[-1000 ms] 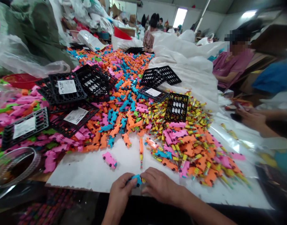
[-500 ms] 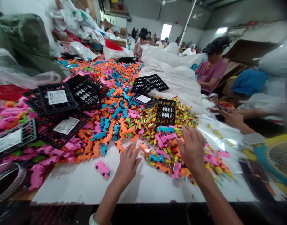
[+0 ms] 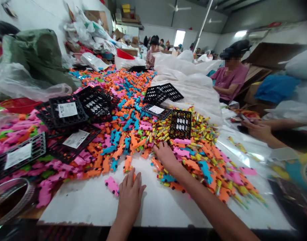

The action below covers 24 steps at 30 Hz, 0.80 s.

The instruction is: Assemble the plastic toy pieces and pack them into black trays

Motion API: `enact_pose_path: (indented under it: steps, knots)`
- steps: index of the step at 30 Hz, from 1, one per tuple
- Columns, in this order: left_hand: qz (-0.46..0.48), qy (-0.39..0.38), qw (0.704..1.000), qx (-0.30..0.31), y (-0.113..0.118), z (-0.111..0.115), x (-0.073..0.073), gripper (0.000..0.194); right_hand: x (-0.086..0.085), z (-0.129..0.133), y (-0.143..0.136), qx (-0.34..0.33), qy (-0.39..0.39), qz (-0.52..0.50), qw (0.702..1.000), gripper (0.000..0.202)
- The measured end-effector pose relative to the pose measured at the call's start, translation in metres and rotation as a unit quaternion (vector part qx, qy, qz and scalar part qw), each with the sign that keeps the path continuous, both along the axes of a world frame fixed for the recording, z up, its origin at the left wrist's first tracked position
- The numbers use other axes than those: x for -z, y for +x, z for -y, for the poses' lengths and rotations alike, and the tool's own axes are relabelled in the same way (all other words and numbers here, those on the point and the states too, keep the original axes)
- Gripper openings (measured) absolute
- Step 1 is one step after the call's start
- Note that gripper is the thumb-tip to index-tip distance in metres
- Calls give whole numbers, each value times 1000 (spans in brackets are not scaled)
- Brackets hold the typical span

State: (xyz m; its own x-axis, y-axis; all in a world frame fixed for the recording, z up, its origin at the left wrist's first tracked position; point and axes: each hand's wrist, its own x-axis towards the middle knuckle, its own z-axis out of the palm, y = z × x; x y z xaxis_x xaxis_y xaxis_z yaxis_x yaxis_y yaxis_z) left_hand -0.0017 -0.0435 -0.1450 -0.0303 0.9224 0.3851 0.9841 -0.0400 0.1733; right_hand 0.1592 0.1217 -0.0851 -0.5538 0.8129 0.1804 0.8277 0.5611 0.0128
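My left hand (image 3: 129,192) lies low over the white board (image 3: 85,204), fingers stretched and apart. A bit of orange shows between its fingers, probably a toy car partly covered. A pink toy car (image 3: 111,186) sits just left of it, and an orange toy car (image 3: 127,164) lies beyond the fingertips. My right hand (image 3: 167,157) reaches across to the left edge of a pile of small yellow pieces with red and green parts (image 3: 201,132). Its fingers are bent but apart, touching the pile. Mixed toy cars (image 3: 206,170) lie beside its wrist and forearm.
Black trays (image 3: 180,124) with white labels rest on the pile, more of them (image 3: 75,137) on the left. A large heap of toy cars (image 3: 128,82) stretches away. A clear plastic bowl (image 3: 27,197) stands front left. Co-workers (image 3: 230,78) sit beyond white sheeting (image 3: 185,80).
My right hand has moved left from the toy cars to the edge of the yellow pile. My left hand has shifted back and slightly left, close to the pink car. The view has shifted slightly.
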Motion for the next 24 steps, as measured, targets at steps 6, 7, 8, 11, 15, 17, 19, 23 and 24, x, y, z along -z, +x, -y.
enact_pose_path:
  steps: [6, 7, 8, 11, 15, 17, 19, 23, 24]
  knots:
    - [101, 17, 993, -51, 24, 0, -11, 37, -1, 17, 9, -104, -69, -70, 990, 62]
    - [120, 16, 991, -50, 24, 0, -11, 38, -1, 21, 13, -124, -78, -105, 984, 65]
    - [134, 14, 990, -49, 23, 1, -11, 38, -2, 25, 17, -136, -84, -138, 977, 66]
    - [165, 6, 986, -18, 8, 5, -7, 38, -1, 46, 33, -142, -65, -207, 966, 55]
    - [167, -25, 985, 27, -13, 13, -3, 42, 13, 87, 46, -180, -17, -211, 961, 27]
    - [129, -37, 991, 26, -17, 16, -4, 47, 23, 101, 46, -237, 1, -185, 954, 26]
    - [91, -35, 995, 24, -16, 18, -8, 46, 30, 104, 44, -278, 12, -185, 942, 21]
    - [48, -12, 998, 26, -10, 18, -13, 35, 25, 88, 37, -209, -17, -253, 944, 17]
    - [41, -6, 999, 29, -9, 17, -14, 33, 20, 82, 34, -172, -24, -257, 951, 18]
